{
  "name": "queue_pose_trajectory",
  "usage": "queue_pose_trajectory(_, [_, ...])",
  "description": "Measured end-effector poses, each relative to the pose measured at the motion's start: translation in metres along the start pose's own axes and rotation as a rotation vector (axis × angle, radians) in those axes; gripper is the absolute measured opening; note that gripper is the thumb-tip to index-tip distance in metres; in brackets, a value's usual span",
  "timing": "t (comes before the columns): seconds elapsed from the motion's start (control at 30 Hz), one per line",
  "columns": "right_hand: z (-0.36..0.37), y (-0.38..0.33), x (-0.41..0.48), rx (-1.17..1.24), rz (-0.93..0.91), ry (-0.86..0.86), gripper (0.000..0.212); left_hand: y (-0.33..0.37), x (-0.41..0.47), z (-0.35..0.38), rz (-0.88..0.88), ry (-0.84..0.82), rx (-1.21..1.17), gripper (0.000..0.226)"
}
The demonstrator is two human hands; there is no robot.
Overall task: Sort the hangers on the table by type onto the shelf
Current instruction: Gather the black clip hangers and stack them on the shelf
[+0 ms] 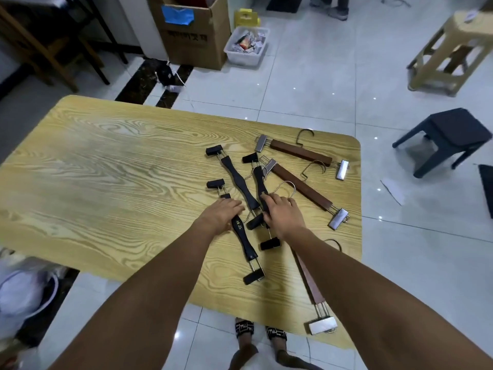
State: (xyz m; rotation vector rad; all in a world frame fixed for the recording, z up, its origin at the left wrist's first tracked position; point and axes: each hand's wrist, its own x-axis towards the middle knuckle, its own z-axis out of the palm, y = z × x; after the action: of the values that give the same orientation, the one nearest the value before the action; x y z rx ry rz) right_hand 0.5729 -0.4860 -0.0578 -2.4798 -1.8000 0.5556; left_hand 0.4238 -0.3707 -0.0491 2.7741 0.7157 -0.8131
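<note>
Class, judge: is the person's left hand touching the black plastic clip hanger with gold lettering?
Touching. Head view: the left hand lies over the black lettered hanger, fingers curled on its bar, no gap.

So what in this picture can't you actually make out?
Head view, the only one:
- The shelf: outside the frame.
- Nearest brown hanger: its upper length lies under the right forearm.
- Left hand and right hand on the black hangers: their backs hide whether the fingers grip.
- Gold lettering on a black hanger: too small to read.
</note>
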Motion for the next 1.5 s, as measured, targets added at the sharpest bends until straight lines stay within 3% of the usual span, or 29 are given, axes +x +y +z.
queue_pose_trajectory(0.17, [0.004,-0.006,0.003,-0.014,0.021,0.032,0.051,-0.004,0.012,0.003,0.112,-0.027,0.167,0.06])
queue_pose_trajectory(0.5, [0.013,-0.004,-0.003,-0.006,0.133,0.047,0.048,-0.009,0.021,0.02,0.188,0.048,0.179,0.049])
queue_pose_trajectory(0.67, [0.013,-0.009,-0.003,-0.038,0.138,0.058,0.047,-0.022,0.016,0.026,0.25,0.02,0.091,0.053])
queue_pose_trajectory(1.0, [0.01,-0.028,0.004,-0.079,0.113,0.083,0.047,-0.037,-0.007,0.029,0.269,-0.002,-0.196,0.034])
queue_pose_trajectory(1.27, [0.003,-0.039,0.002,-0.083,0.17,0.1,0.046,-0.04,-0.023,0.027,0.246,0.039,-0.137,0.036])
queue_pose_trajectory(1.5, [0.01,-0.057,-0.004,0.037,0.267,-0.054,0.033,-0.042,-0.033,0.039,0.185,0.04,-0.166,0.034])
